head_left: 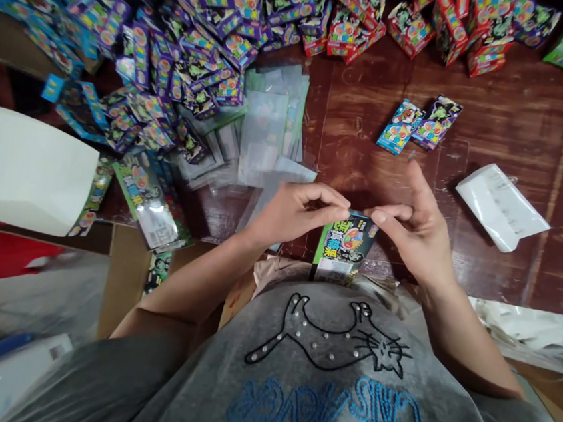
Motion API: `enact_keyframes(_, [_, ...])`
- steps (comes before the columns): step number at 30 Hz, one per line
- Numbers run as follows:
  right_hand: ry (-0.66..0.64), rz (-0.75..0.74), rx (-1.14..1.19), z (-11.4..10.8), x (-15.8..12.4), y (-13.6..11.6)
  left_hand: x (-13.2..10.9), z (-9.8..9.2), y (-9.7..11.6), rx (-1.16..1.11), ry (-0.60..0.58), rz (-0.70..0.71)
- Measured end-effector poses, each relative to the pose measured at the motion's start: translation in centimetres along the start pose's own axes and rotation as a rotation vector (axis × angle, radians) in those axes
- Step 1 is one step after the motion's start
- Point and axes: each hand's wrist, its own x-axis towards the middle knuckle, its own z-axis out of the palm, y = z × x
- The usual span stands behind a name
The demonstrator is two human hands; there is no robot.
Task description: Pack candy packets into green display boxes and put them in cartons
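A printed plastic candy bag (pixel 346 241), black and green with colourful lettering, hangs at the table's front edge just before my shirt. My left hand (pixel 307 207) pinches the left part of its top edge between thumb and fingertips. At the other corner my right hand (pixel 415 228) grips the same edge with thumb and bent finger, its index finger raised. Whether anything is inside the bag cannot be seen. Beyond my right hand lie a blue candy box (pixel 399 127) and a purple candy box (pixel 437 123), side by side.
Purple boxes (pixel 198 48), blue boxes (pixel 35 10) and red boxes (pixel 352 20) heap along the back. Flat clear bags (pixel 264 129) lie left of centre. Filled-looking bags (pixel 149 197) sit beside a white bin (pixel 24 170). A white packet (pixel 503 206) rests at right.
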Motion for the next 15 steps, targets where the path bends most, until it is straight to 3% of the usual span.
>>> enact_keyframes(3, [-0.077,-0.074,-0.057,-1.3,-0.4,-1.1,-0.3,0.3,-0.8,-0.049,0.005,0.046])
enact_keyframes(6, [-0.095,-0.259,-0.252,-2.5,0.5,-3.0,-0.3,0.8,-1.4,-0.033,0.029,0.061])
enact_keyframes(11, [-0.423,-0.356,-0.61,-2.5,3.5,-5.6,-0.2,1.1,-1.0,0.01,0.015,0.084])
enact_keyframes(15, [-0.394,-0.364,-0.777,-1.4,4.4,-5.7,-0.7,0.7,-0.9,-0.005,0.045,0.089])
